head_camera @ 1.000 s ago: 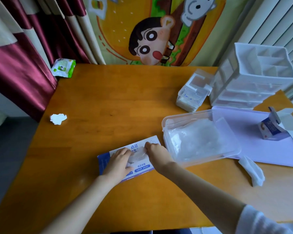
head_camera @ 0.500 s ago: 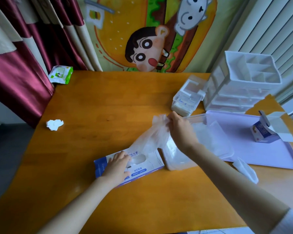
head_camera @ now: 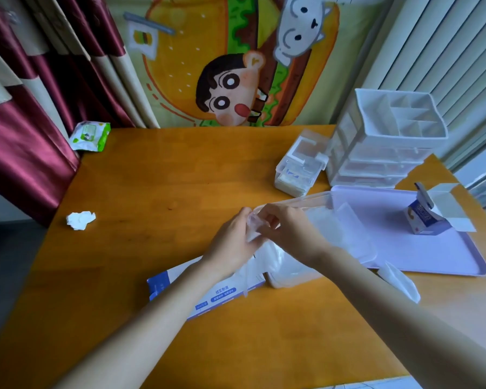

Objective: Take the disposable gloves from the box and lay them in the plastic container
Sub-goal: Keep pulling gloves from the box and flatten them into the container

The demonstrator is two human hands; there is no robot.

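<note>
— Two hands meet in mid-air above the wooden table [head_camera: 152, 192], and both of them are on the same glove [head_camera: 264, 259]!

— Talk me through the grip.

— Left hand [head_camera: 230, 248] pinches the thin clear film at its upper edge. Right hand [head_camera: 291, 234] has its fingers curled round the same bunched end. The two hands are practically touching.

— And the rest of the glove?

— It hangs down from the pinch as a milky, see-through sheet, and its lower part drapes over the box [head_camera: 222, 296]. That box lies flat on the table, blue and white, partly under the left forearm.

— Where's the plastic container [head_camera: 314, 196]?

— Just right of the box, touching it or very near; I can't tell which. It's clear, shallow and open-topped, sitting behind the right hand, with a pale layer of gloves [head_camera: 328, 228] lying flat inside. Its far end overlaps the lavender tray [head_camera: 432, 256].

— What else is on the table?

— A small open carton [head_camera: 425, 220] stands on the tray. A white drawer organiser [head_camera: 390, 141] is at the back right, with a stack of small clear boxes [head_camera: 300, 169] beside it. A loose folded clear piece [head_camera: 399, 279] lies by the tray's near edge. A crumpled tissue [head_camera: 80, 220] sits far left, and a pack of wipes [head_camera: 90, 136] is at the back left corner.
</note>
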